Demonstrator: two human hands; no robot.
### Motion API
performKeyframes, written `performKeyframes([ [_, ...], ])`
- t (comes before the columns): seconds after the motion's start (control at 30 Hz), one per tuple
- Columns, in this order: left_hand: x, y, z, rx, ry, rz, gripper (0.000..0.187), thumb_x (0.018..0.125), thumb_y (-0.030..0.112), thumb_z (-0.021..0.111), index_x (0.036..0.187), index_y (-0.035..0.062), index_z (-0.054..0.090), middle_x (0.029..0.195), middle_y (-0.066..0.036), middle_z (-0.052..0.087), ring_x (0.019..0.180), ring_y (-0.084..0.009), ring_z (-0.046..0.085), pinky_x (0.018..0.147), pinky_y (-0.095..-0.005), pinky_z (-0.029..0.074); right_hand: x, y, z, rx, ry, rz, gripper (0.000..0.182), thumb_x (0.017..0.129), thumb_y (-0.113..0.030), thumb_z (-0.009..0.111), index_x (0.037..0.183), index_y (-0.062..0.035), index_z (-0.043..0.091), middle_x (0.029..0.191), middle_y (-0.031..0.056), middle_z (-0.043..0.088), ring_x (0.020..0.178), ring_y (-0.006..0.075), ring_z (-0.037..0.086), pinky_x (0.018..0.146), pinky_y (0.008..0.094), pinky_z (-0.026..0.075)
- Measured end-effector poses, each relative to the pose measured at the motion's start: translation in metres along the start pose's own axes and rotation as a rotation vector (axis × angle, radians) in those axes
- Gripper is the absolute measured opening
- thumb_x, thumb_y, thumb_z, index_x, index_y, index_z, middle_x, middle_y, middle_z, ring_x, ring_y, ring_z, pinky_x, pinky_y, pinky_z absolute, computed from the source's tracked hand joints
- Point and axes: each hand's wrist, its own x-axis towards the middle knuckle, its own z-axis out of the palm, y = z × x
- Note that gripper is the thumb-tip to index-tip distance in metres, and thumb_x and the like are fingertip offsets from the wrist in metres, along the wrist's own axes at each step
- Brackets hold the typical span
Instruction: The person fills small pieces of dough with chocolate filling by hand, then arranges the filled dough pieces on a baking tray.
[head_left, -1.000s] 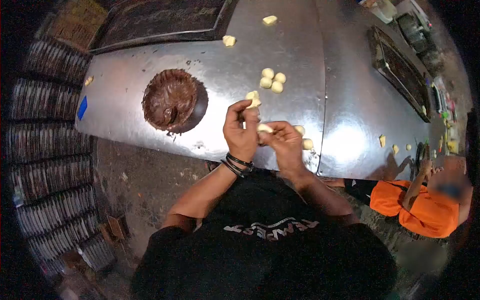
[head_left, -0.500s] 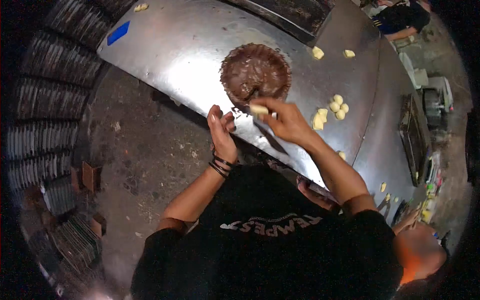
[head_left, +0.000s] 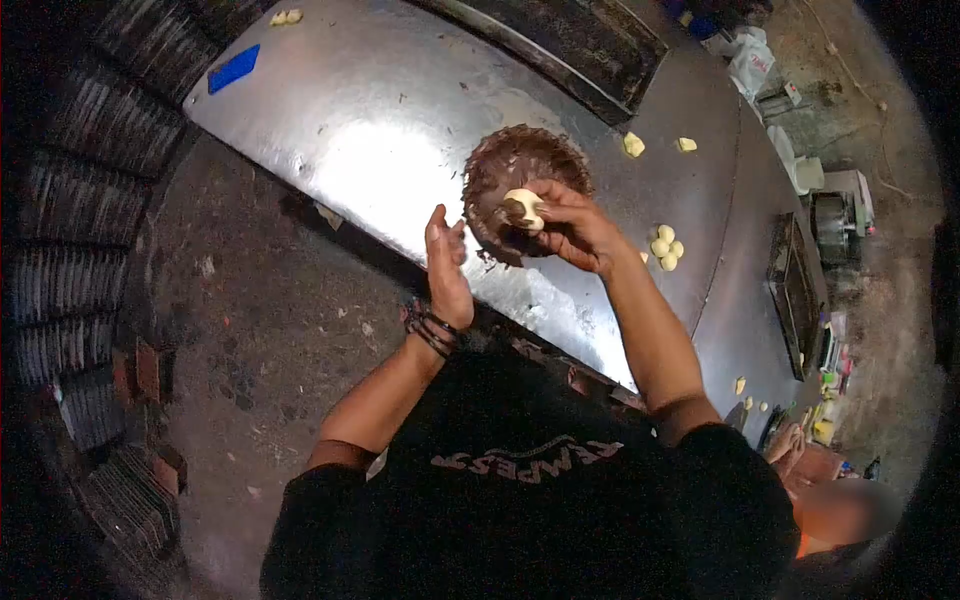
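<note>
In the head view my right hand (head_left: 582, 230) pinches a pale piece of dough (head_left: 532, 200) between thumb and fingers. A dark brown smear shows on the dough's face. Directly beneath it is a round mass of glossy chocolate-brown paste (head_left: 492, 175) with a ragged rim; any bowl around it is hard to make out. My left hand (head_left: 449, 275) is raised at the table's near edge, fingers extended and apart, with nothing in it. Dark bands circle that wrist. A cluster of several dough balls (head_left: 667, 247) rests right of my right hand.
Loose dough pieces (head_left: 633, 145) lie on the metal table (head_left: 350, 130). A dark tray (head_left: 560, 50) sits at the back, another tray (head_left: 792, 290) at the right. A blue rectangular object (head_left: 233, 69) is at the left corner. Another person (head_left: 835, 515) is at lower right.
My right hand has turned and lifted the dough over the paste, so its brown-smeared face now shows. My left hand stays beside it, open. The whole view has shifted slightly.
</note>
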Motion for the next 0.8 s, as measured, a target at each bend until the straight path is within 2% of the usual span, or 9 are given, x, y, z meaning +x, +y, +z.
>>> performKeyframes([
  [0.13,-0.014,0.029,0.031,0.254,-0.294,0.292,0.065,0.096,0.053,0.016,0.138,0.0060,0.031,0.131,-0.019,0.044,0.110,-0.0261,0.051,0.085,-0.0366,0.046,-0.050,0.008,-0.007,0.508,-0.223,-0.070,0.047,0.081,0.001,0.055,0.126,-0.0064,0.044,0.117,0.0144,0.054,0.097,0.0240,0.061,0.071,0.0271,0.055],
  [0.17,-0.020,0.043,0.042,0.052,-0.469,-0.119,0.059,0.098,0.047,0.024,0.131,0.0017,0.041,0.122,-0.017,0.052,0.104,-0.0239,0.055,0.082,-0.0344,0.048,-0.061,0.016,-0.018,0.504,-0.227,-0.097,0.048,0.081,0.001,0.056,0.127,-0.0064,0.044,0.117,0.0150,0.054,0.097,0.0251,0.060,0.070,0.0269,0.054],
  [0.23,-0.032,0.028,0.074,-0.070,-0.532,-0.134,0.052,0.099,0.040,0.031,0.123,-0.0014,0.049,0.110,-0.014,0.058,0.099,-0.0208,0.057,0.079,-0.0327,0.049,-0.084,0.034,-0.040,0.496,-0.230,-0.156,0.050,0.080,0.001,0.058,0.127,-0.0063,0.043,0.118,0.0162,0.053,0.098,0.0274,0.060,0.068,0.0264,0.054],
  [0.27,-0.034,0.011,0.077,0.051,-0.503,-0.137,0.042,0.097,0.034,0.043,0.113,-0.0016,0.058,0.094,-0.005,0.063,0.080,-0.0094,0.057,0.071,-0.0233,0.045,-0.099,0.037,-0.047,0.472,-0.225,-0.180,0.051,0.079,0.000,0.059,0.127,-0.0063,0.042,0.116,0.0177,0.054,0.097,0.0280,0.061,0.065,0.0257,0.053],
  [0.4,-0.075,-0.023,0.119,-0.082,-0.420,-0.201,0.017,0.087,0.006,0.060,0.102,-0.0016,0.060,0.091,-0.006,0.064,0.076,-0.0090,0.059,0.067,-0.0217,0.048,-0.146,0.080,-0.087,0.606,-0.189,-0.212,0.042,0.083,0.002,0.054,0.124,-0.0035,0.045,0.109,0.0181,0.057,0.093,0.0255,0.062,0.063,0.0247,0.052],
  [0.6,-0.105,-0.068,0.118,-0.134,-0.375,-0.449,0.018,0.089,0.003,0.054,0.106,-0.0025,0.058,0.099,-0.011,0.064,0.087,-0.0173,0.063,0.075,-0.0271,0.052,-0.213,0.106,-0.117,0.580,0.255,-0.063,0.034,0.083,0.003,0.050,0.117,0.0056,0.049,0.104,0.0198,0.059,0.091,0.0241,0.063,0.075,0.0284,0.053],
  [0.67,-0.114,-0.074,0.120,0.105,-0.397,-0.367,0.024,0.092,0.010,0.052,0.110,-0.0034,0.059,0.107,-0.012,0.061,0.090,-0.0180,0.061,0.079,-0.0283,0.049,-0.216,0.102,-0.116,0.149,0.394,-0.224,0.034,0.083,0.003,0.050,0.117,0.0044,0.051,0.104,0.0193,0.059,0.089,0.0236,0.063,0.074,0.0291,0.054],
  [0.77,-0.120,-0.068,0.133,0.508,-0.579,0.267,0.029,0.093,0.016,0.051,0.113,-0.0050,0.059,0.117,-0.013,0.056,0.093,-0.0170,0.059,0.079,-0.0263,0.047,-0.202,0.089,-0.105,-1.026,0.431,-0.764,0.034,0.082,0.003,0.054,0.115,0.0005,0.056,0.105,0.0170,0.060,0.089,0.0218,0.063,0.070,0.0295,0.052],
  [0.8,-0.122,-0.064,0.134,0.522,-0.563,0.192,0.034,0.093,0.020,0.050,0.113,-0.0064,0.059,0.125,-0.014,0.050,0.098,-0.0169,0.056,0.081,-0.0265,0.046,-0.199,0.082,-0.095,-1.034,0.434,-0.706,0.031,0.080,0.002,0.059,0.111,-0.0012,0.059,0.102,0.0149,0.061,0.087,0.0184,0.063,0.066,0.0288,0.052],
])
